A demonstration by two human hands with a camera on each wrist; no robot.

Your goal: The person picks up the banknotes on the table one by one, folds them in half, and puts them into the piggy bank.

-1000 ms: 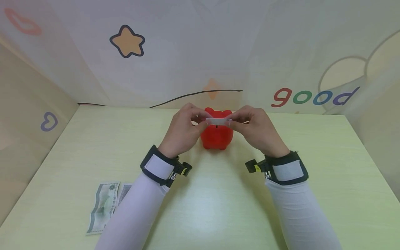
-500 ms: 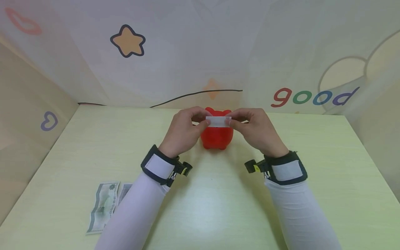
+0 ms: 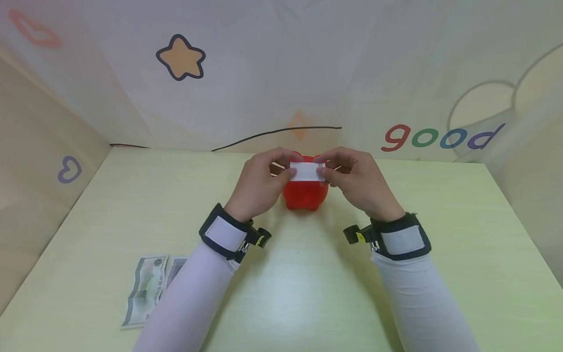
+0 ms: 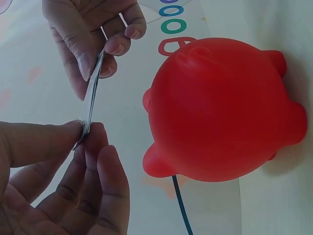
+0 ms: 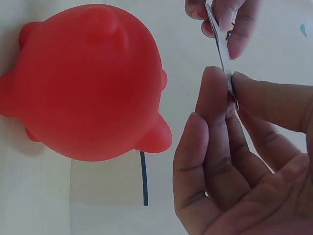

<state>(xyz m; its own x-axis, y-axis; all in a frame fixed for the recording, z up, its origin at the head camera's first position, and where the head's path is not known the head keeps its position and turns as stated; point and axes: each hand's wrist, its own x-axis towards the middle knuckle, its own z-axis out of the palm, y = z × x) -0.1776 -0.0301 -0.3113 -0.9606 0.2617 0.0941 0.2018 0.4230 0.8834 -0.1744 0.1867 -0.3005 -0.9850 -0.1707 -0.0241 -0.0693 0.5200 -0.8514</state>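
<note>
A folded banknote [image 3: 306,172], showing a pale side with a small print mark, is stretched level between both hands. My left hand [image 3: 257,183] pinches one end of it between thumb and fingers, and my right hand [image 3: 360,183] pinches the other end the same way. Seen edge-on in the left wrist view, the folded banknote [image 4: 92,100] is thin and layered. Behind and below it in the head view stands a red piggy bank [image 3: 306,195], upright on the table. The hands are over its top and apart from its body [image 5: 88,83] in the right wrist view; its slot is hidden.
Two banknotes lie flat at the front left of the pale table [image 3: 281,293]: a greenish one [image 3: 145,291] and another [image 3: 176,269] partly covered by the left sleeve. A printed cloth backdrop [image 3: 272,73] rises right behind the piggy bank.
The folded banknote has tipped so that more of its pale face shows to the head view, covering more of the piggy bank. Both hands stay at nearly the same spot.
</note>
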